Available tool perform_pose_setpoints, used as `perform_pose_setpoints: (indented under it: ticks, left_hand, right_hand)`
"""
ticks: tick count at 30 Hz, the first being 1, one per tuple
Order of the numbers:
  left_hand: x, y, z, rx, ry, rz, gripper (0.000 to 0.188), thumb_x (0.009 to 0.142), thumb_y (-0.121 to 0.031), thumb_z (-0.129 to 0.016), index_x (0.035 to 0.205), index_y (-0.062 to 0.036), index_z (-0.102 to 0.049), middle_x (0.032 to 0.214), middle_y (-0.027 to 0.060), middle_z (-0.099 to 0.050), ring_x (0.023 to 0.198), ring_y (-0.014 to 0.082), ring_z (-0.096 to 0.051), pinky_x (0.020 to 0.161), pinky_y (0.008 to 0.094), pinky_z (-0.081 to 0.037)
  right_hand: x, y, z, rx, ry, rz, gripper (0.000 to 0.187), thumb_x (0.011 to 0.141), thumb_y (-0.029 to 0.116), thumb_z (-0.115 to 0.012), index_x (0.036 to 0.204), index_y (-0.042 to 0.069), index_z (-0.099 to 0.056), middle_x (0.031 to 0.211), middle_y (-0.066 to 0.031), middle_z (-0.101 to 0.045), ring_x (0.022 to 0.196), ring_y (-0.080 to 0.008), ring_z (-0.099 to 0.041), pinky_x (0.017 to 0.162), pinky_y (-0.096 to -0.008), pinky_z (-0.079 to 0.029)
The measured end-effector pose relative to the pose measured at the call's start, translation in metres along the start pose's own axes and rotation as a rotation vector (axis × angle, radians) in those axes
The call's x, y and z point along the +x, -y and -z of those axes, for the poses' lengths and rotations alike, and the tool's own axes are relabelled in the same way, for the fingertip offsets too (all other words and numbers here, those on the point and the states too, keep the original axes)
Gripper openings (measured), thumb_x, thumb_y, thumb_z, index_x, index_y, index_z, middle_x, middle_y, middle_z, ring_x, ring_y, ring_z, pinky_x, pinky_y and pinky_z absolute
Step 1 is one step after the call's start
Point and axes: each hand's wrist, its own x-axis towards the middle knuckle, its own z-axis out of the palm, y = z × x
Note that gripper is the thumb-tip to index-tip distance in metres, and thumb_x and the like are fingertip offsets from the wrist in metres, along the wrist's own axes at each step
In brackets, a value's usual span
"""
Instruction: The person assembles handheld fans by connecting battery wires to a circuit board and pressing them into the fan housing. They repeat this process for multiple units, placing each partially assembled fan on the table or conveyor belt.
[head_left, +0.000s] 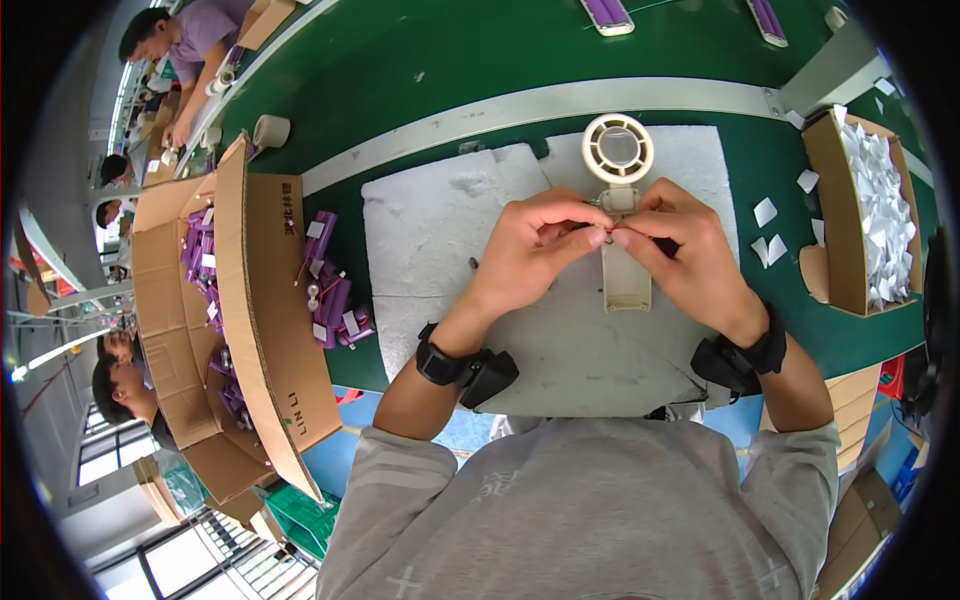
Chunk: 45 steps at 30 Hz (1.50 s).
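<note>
A cream hand-held fan shell (620, 180) lies on a white foam pad (450, 240), round grille end away from me, open handle toward me. My left hand (535, 245) and my right hand (680, 250) meet over the handle's neck. Both pinch something small between thumb and forefinger at the fingertips; the small part itself is mostly hidden. A thin wire seems to run from it toward the fan. Black bands sit on both wrists.
A cardboard box (250, 300) at my left holds several purple battery packs (335, 300) with wires. At the right, another cardboard box (870, 220) is full of white paper slips; a few lie loose on the green bench. A tape roll (270, 130) stands far left. Other people work further along.
</note>
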Motion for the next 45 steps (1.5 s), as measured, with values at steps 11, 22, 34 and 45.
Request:
perform_pose_setpoints:
  ticks: [11,22,34,45]
  left_hand:
    - [0.000,-0.007,0.007,-0.110,0.085,0.074,0.033,0.085,0.001,-0.069,0.118,-0.0004,-0.064,0.099,0.0049,-0.067,0.091,0.0099,-0.063,0.081,0.0253,-0.053]
    - [-0.001,-0.005,0.005,-0.076,0.014,0.013,0.029,0.081,0.005,-0.072,0.108,0.0008,-0.063,0.098,0.0064,-0.070,0.089,0.0109,-0.065,0.081,0.0257,-0.055]
    - [0.000,-0.001,0.004,0.189,0.012,-0.230,0.036,0.077,0.012,-0.071,0.110,-0.0001,-0.068,0.106,0.0122,-0.066,0.096,0.0171,-0.066,0.083,0.0291,-0.056]
    - [0.001,0.004,-0.016,0.215,-0.156,-0.258,0.035,0.075,0.008,-0.068,0.109,-0.0021,-0.068,0.099,0.0109,-0.070,0.084,0.0176,-0.070,0.073,0.0267,-0.057]
  right_hand:
    - [0.001,0.002,0.001,-0.053,0.001,0.042,0.013,0.080,0.000,-0.072,0.092,0.002,-0.073,0.080,-0.0062,-0.053,0.066,-0.0166,-0.053,0.056,-0.0293,-0.041]
    - [0.000,-0.002,0.000,-0.046,0.023,0.036,0.013,0.079,0.001,-0.072,0.092,0.001,-0.072,0.078,-0.0074,-0.057,0.064,-0.0186,-0.055,0.056,-0.0296,-0.042]
    - [0.000,-0.004,-0.001,-0.030,0.027,0.086,0.009,0.081,0.000,-0.070,0.090,-0.001,-0.071,0.078,-0.0080,-0.058,0.064,-0.0203,-0.056,0.056,-0.0306,-0.043]
    - [0.002,0.006,-0.006,-0.073,-0.144,0.022,0.023,0.079,-0.001,-0.072,0.102,0.003,-0.067,0.090,-0.0080,-0.062,0.065,-0.0169,-0.061,0.054,-0.0277,-0.049]
